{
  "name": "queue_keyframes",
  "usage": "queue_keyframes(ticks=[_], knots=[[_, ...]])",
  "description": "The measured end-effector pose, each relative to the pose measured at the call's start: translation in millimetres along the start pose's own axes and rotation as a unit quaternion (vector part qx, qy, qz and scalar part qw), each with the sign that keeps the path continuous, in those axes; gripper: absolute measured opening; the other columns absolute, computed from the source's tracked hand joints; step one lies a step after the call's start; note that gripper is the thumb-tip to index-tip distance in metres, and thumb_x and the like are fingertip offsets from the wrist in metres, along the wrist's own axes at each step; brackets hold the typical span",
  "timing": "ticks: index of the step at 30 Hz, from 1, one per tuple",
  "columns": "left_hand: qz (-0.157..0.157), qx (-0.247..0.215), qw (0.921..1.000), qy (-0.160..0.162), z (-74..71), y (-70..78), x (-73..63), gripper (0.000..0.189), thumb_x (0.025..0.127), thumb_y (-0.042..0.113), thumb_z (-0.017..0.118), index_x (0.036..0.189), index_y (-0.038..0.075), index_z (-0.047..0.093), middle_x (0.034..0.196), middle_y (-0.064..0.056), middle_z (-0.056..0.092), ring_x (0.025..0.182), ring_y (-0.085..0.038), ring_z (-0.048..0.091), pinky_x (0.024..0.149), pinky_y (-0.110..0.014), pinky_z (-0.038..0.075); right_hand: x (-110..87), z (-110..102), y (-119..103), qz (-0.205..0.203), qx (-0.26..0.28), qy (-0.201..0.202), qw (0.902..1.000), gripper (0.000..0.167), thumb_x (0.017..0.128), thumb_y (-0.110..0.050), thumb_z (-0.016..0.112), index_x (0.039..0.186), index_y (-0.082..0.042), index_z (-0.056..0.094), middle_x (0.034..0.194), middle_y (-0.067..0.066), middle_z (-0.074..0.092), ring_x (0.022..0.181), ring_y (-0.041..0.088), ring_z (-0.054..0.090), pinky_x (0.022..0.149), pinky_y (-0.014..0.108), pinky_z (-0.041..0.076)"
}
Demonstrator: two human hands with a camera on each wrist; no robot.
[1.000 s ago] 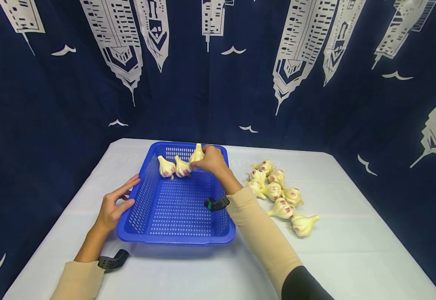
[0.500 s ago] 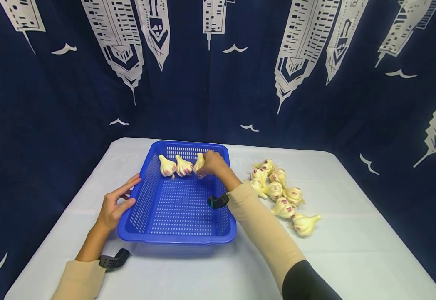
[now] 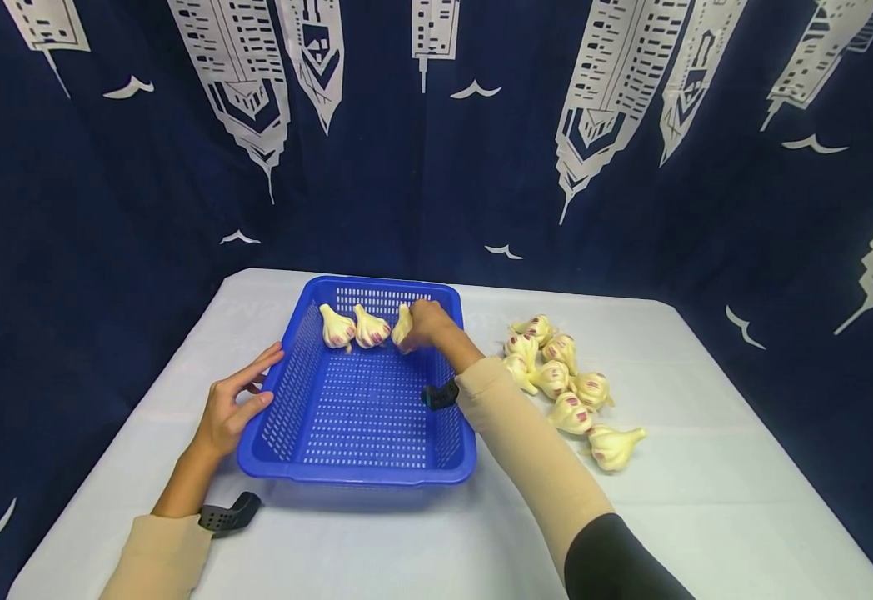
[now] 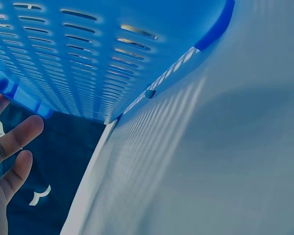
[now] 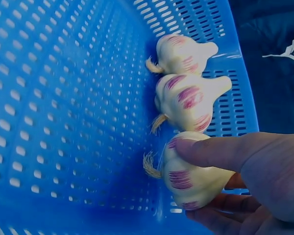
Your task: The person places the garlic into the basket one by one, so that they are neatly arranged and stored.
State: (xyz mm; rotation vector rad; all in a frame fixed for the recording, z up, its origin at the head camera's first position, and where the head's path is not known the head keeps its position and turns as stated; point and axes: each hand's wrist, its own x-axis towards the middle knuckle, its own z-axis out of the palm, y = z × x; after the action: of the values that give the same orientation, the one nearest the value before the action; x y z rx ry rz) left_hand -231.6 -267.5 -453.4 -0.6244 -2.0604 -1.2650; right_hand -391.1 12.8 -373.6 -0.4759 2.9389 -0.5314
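Note:
A blue plastic basket (image 3: 365,477) with slotted walls stands on the table. My left hand (image 3: 236,407) touches its left rim with thumb and fingertips. In the left wrist view, other fingers (image 4: 20,132) extend beside the basket, off its wall. Inside, my right hand (image 3: 432,325) grips a garlic bulb (image 5: 188,174) with purple streaks, thumb on its near side and fingers beneath. The bulb sits at the basket's far end, its root tuft facing inward. Two more garlic bulbs (image 3: 337,327), (image 5: 188,100) stand alongside it in a row.
Several garlic bulbs (image 3: 552,377) are heaped on the white table (image 3: 714,467) right of the basket, one bulb (image 3: 613,447) at the near end. A dark blue curtain (image 3: 436,183) with white building prints hangs behind the table.
The right hand has lowered the garlic bulb and shifted it slightly right, into the row at the far end. The left hand stays on the rim. The head view has tilted a little.

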Motion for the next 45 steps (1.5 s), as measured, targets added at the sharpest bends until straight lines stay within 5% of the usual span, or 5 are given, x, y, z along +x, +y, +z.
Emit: queue_keyframes(ticks=[11,26,45], knots=[[0.001,-0.003,1.0000,0.000,1.1,2.5,0.5,0.051,0.077,0.000,0.056,0.127,-0.006,0.063,0.136,-0.021,0.056,0.090,-0.003,0.061,0.069,-0.020,0.043,1.3,-0.5,-0.7,0.018,-0.038,-0.009,0.9991,0.046,0.070,-0.018,0.088,0.103,0.002,0.063,0.096,0.013,0.063,0.088,0.025,0.057,0.084,0.036,0.051],[0.000,-0.001,1.0000,0.004,1.5,2.4,0.0,0.051,0.076,0.000,0.056,0.127,-0.006,0.063,0.136,-0.019,0.057,0.089,-0.003,0.061,0.070,-0.020,0.044,1.4,0.8,-1.0,0.036,-0.028,0.032,0.9985,0.054,0.072,-0.026,0.086,0.108,0.005,0.060,0.100,0.016,0.064,0.089,0.027,0.060,0.084,0.038,0.052],[0.005,-0.005,1.0000,0.001,0.3,0.9,-0.6,0.051,0.076,-0.001,0.056,0.127,-0.006,0.063,0.138,-0.015,0.057,0.090,-0.003,0.062,0.070,-0.021,0.043,-5.4,-5.5,-4.5,0.043,-0.020,0.082,0.9955,0.043,0.075,-0.020,0.084,0.104,0.005,0.067,0.102,0.017,0.070,0.092,0.028,0.066,0.086,0.038,0.053]])
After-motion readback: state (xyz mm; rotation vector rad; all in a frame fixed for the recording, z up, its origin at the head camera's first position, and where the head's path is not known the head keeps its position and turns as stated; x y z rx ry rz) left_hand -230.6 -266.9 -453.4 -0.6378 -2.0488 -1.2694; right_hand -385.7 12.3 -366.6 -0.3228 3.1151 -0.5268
